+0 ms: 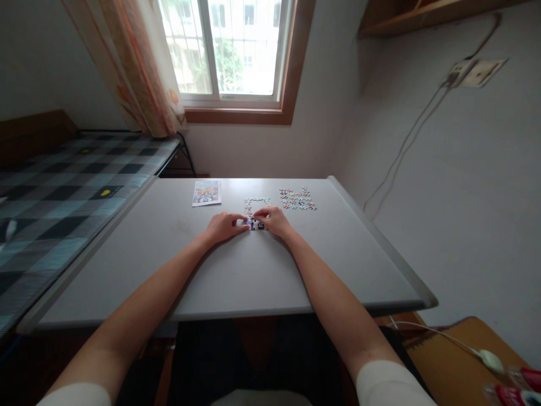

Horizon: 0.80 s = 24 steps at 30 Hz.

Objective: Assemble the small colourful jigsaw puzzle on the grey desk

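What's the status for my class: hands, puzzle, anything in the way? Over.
Left hand at left edge of puzzle, right hand over it. Part-built, gap in the middle. Hands cover part; loose pieces to the right.

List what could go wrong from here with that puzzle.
The left hand and right hand crowd the multicoloured rectangular jigsaw; a bump might disturb its frame. Loose multicoloured jigsaw pieces lie beyond the right hand on the flat grey table; a careless sweep could scatter them.
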{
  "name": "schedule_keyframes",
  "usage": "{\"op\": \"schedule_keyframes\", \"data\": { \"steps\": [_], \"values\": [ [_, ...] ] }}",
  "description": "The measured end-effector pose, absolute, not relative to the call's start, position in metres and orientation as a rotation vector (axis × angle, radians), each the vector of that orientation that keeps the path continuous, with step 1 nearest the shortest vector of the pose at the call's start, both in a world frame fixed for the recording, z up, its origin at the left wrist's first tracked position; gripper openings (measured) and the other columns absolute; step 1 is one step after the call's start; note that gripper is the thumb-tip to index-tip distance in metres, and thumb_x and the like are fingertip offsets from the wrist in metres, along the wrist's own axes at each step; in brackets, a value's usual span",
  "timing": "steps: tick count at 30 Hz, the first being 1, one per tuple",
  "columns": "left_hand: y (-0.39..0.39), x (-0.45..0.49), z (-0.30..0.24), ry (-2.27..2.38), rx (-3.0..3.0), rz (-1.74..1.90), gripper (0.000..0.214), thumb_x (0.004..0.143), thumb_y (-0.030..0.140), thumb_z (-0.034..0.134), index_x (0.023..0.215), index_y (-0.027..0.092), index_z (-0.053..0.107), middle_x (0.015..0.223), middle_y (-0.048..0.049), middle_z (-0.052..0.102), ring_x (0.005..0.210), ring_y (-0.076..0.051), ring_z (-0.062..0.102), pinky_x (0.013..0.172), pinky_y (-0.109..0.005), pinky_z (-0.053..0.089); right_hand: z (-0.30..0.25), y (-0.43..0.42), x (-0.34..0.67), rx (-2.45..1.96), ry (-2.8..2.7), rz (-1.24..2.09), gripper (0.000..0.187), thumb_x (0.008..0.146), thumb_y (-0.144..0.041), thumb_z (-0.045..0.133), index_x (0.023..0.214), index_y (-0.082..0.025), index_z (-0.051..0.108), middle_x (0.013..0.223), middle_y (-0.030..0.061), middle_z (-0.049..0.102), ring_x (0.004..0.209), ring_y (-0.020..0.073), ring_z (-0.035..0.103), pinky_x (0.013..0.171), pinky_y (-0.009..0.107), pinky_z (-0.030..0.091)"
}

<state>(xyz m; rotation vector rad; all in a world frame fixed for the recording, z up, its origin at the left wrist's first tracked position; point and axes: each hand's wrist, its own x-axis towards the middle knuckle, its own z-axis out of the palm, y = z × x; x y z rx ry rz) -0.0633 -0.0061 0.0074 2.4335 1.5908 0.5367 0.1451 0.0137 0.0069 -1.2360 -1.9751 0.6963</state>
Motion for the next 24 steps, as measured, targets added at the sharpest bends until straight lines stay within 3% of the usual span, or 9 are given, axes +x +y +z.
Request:
{"op": "schedule_keyframes", "data": {
  "steps": [10, 15, 20, 24],
  "values": [
    [-0.0079, -0.0626, 0.01, 1.603, 2.432, 0.504, 0.046, 0.081, 0.062, 0.056, 0.109, 0.03, 0.074, 0.067, 0.0001, 0.066, 0.06, -0.015, 0.057, 0.056, -0.024, 0.032, 0.0024, 0.0151, 0.1449, -1.285, -1.996, 0.683, 0.012, 0.079, -0.018, 0.066, 0.084, -0.019, 0.077, 0.08, 0.0032, 0.074, 0.075, 0.0146, 0.064, 0.072, 0.024, 0.047],
    [-0.0067, -0.0627, 0.0088, 1.602, 2.425, 0.506, 0.047, 0.081, 0.062, 0.057, 0.109, 0.029, 0.074, 0.066, 0.0006, 0.065, 0.059, -0.014, 0.055, 0.056, -0.024, 0.031, 0.0029, 0.0163, 0.146, -1.26, -2.005, 0.677, 0.027, 0.081, -0.016, 0.061, 0.104, -0.02, 0.073, 0.086, 0.0029, 0.072, 0.07, 0.0118, 0.059, 0.072, 0.025, 0.048],
    [-0.0062, -0.0631, 0.0079, 1.596, 2.423, 0.513, 0.049, 0.081, 0.063, 0.056, 0.11, 0.029, 0.074, 0.066, 0.0005, 0.064, 0.058, -0.014, 0.055, 0.056, -0.024, 0.031, 0.0042, 0.0151, 0.1484, -1.207, -1.938, 0.796, 0.019, 0.078, -0.014, 0.06, 0.092, -0.016, 0.071, 0.078, 0.0021, 0.069, 0.067, 0.011, 0.059, 0.065, 0.023, 0.049],
    [-0.0051, -0.064, 0.0064, 1.587, 2.428, 0.518, 0.048, 0.081, 0.064, 0.056, 0.11, 0.03, 0.074, 0.066, 0.0009, 0.064, 0.058, -0.014, 0.054, 0.056, -0.024, 0.03, 0.0037, 0.0153, 0.1487, -1.172, -1.85, 0.907, 0.018, 0.076, -0.017, 0.063, 0.093, -0.016, 0.069, 0.077, 0.0021, 0.069, 0.063, 0.0108, 0.059, 0.058, 0.021, 0.048]
  ]
}}
